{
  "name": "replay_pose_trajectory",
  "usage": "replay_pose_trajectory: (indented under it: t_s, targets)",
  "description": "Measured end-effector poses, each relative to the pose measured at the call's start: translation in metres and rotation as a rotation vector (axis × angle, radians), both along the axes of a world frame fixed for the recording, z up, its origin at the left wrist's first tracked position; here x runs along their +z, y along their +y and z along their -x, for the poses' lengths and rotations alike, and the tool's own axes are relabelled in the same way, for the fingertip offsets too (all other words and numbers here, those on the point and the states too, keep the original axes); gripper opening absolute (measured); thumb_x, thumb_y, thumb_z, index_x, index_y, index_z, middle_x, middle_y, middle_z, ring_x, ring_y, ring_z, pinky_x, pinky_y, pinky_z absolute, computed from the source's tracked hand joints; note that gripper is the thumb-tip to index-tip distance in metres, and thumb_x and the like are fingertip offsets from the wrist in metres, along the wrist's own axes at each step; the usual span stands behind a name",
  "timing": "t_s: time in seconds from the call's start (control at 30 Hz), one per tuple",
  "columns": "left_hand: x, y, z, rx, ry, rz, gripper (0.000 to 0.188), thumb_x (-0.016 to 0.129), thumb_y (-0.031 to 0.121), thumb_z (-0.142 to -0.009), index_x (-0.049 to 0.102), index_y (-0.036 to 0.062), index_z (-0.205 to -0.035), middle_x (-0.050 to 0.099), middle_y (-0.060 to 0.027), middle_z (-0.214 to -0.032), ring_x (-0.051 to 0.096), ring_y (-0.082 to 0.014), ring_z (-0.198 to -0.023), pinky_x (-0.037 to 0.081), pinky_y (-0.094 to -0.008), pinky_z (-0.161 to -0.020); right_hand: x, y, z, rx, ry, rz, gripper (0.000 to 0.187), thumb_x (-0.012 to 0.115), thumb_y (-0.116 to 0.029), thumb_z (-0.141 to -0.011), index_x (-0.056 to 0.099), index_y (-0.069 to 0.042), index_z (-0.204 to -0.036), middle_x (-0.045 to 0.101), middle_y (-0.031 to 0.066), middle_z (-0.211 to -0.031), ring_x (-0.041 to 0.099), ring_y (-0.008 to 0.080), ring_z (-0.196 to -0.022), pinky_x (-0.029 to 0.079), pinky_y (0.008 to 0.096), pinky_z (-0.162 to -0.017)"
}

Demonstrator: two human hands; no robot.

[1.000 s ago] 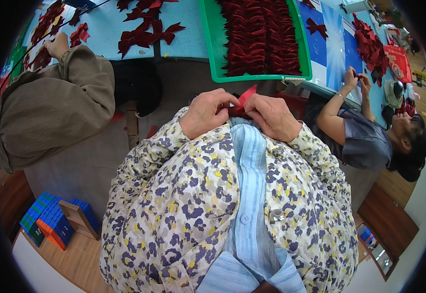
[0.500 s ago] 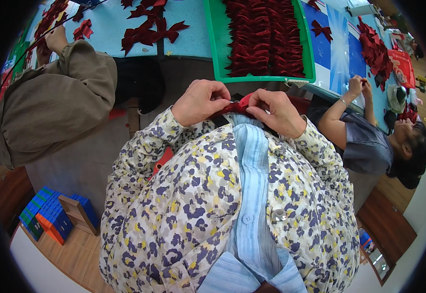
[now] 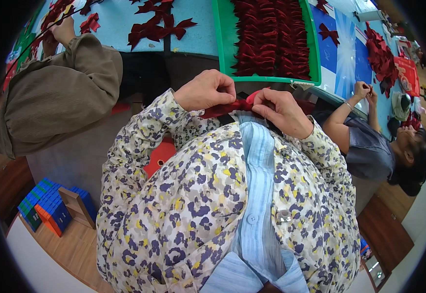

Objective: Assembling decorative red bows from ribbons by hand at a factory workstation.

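Close in front of my body, my right hand (image 3: 285, 111) pinches a dark red ribbon bow (image 3: 238, 106) between thumb and fingers. A brighter red patch shows beside its fingertips. My left hand (image 3: 206, 91) is just above the bow's left part, with thumb and forefinger pressed together. Whatever lies in that pinch is too small to make out. Beyond my hands, a green tray (image 3: 226, 46) holds tightly packed rows of dark red bows (image 3: 271, 44).
A person's brown sleeve (image 3: 59, 93) is at the left, near loose bows (image 3: 162, 29) on the blue table (image 3: 196, 41). At the right, another person's hands (image 3: 365, 92) work beside a heap of red bows (image 3: 382, 58). Blue and orange crates (image 3: 52, 215) stand on the floor.
My left hand has risen slightly and drawn away from the bow. My right hand keeps its pinch. The whole view has shifted a little.
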State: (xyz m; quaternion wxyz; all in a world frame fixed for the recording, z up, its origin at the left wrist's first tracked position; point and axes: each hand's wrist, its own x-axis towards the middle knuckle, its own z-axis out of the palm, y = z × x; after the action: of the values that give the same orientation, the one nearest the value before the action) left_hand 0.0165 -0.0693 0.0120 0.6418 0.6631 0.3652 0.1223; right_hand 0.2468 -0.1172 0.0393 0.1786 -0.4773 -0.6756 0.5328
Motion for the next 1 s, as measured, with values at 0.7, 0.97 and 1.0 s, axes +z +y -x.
replay_pose_trajectory:
  t_s: [0.7,0.97,1.0]
  targets:
    - [-0.006,-0.008,0.003,0.005,-0.019,-0.027,0.012,0.063,0.009,-0.075,0.06,-0.0021,-0.076,0.06,-0.0088,-0.066,0.054,-0.0145,-0.061,0.043,-0.0287,-0.058,-0.003,-0.008,-0.006,0.013,0.178,-0.078,0.009,0.063,-0.005,-0.08,0.059,0.003,-0.081,0.06,0.0063,-0.078,0.052,0.011,-0.072,0.043,0.0252,-0.066]
    - [-0.014,-0.013,0.001,-0.046,-0.026,0.027,0.009,0.06,0.006,-0.08,0.057,-0.0023,-0.077,0.058,-0.001,-0.069,0.05,-0.0062,-0.065,0.042,-0.0224,-0.06,-0.011,-0.018,-0.007,-0.072,0.205,0.12,0.012,0.064,-0.008,-0.081,0.06,0.003,-0.083,0.06,0.006,-0.081,0.051,0.0089,-0.071,0.043,0.0245,-0.065]
    - [-0.016,-0.014,0.001,-0.078,-0.035,0.008,0.009,0.061,0.006,-0.08,0.057,-0.0024,-0.078,0.059,-0.0015,-0.069,0.051,-0.0066,-0.065,0.043,-0.0229,-0.061,-0.011,-0.018,-0.006,-0.044,0.179,0.1,0.013,0.064,-0.008,-0.08,0.06,0.003,-0.084,0.06,0.0064,-0.082,0.051,0.0089,-0.071,0.043,0.0248,-0.064]
